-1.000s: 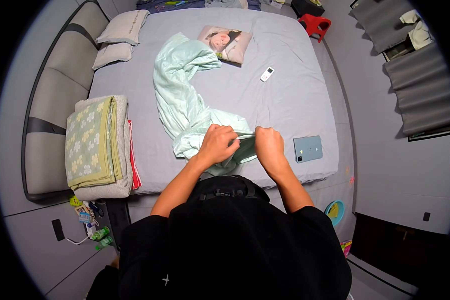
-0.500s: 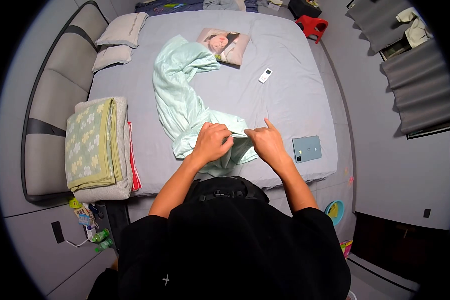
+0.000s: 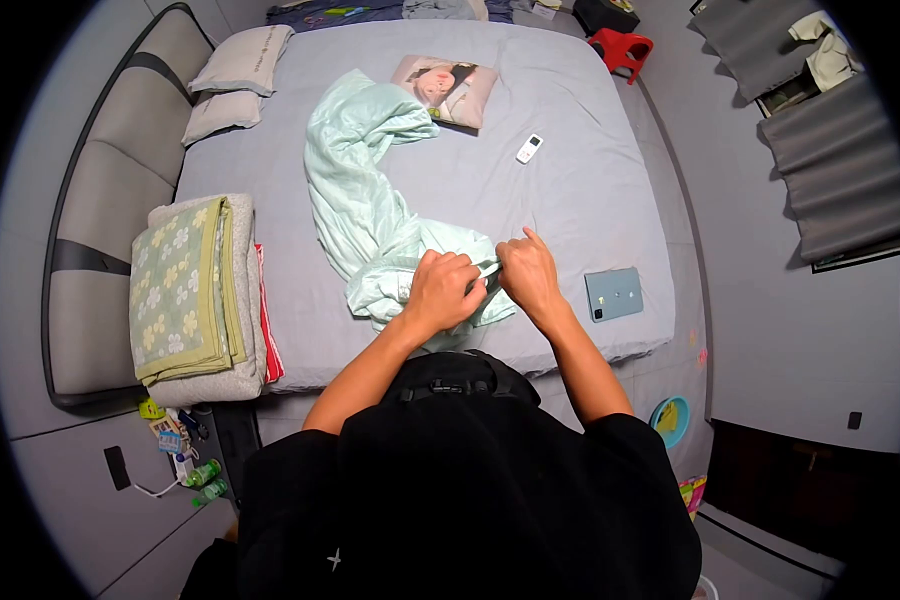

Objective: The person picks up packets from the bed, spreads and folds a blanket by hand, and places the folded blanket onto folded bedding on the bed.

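Mint cloth (image 3: 358, 195) arcs from eleven to six o'clock on the bed (image 3: 590, 220); remotely, I have left hand (image 3: 440, 290) and right hand (image 3: 528, 272) pinching its edge, the rest rumpled and seemingly unworked.

A wide bed (image 3: 595, 215) is filling the middle, a padded grey headboard (image 3: 125, 190) is lining the left, grey curtains (image 3: 842, 180) are hanging right, and a red stool (image 3: 618, 44) is standing far right.
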Action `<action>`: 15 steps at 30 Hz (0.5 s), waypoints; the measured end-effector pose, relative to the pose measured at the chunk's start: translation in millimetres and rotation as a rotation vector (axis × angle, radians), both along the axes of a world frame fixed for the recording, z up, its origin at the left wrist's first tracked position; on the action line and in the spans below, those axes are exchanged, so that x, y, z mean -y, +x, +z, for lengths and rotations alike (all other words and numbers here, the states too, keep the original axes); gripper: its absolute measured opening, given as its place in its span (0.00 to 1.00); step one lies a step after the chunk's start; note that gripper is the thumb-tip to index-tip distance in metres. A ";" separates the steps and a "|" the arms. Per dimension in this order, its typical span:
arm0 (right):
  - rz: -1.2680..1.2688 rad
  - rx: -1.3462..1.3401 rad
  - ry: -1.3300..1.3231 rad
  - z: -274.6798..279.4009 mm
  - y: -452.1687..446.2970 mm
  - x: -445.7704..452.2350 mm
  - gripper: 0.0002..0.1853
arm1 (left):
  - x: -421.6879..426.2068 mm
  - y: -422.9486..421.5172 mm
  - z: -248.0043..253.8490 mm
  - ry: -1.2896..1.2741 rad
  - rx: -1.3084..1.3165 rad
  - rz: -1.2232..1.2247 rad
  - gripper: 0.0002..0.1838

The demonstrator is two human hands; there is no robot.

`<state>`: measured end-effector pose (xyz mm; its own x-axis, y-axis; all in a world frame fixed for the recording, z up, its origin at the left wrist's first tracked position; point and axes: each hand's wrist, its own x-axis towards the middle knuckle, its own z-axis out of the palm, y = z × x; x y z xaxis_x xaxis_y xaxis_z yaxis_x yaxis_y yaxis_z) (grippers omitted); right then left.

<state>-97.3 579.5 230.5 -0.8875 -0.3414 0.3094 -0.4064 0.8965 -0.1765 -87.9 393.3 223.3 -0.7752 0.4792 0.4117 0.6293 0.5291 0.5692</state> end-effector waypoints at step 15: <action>0.167 0.127 -0.365 46.0 0.9 -3.1 0.06 | 11.6 -2.8 -3.9 0.102 0.114 -0.202 0.10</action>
<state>-96.4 582.6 276.5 -0.8684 -0.3717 0.3282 -0.4949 0.6896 -0.5287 -90.8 381.7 219.4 -0.7117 0.5900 0.3813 0.6456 0.3352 0.6862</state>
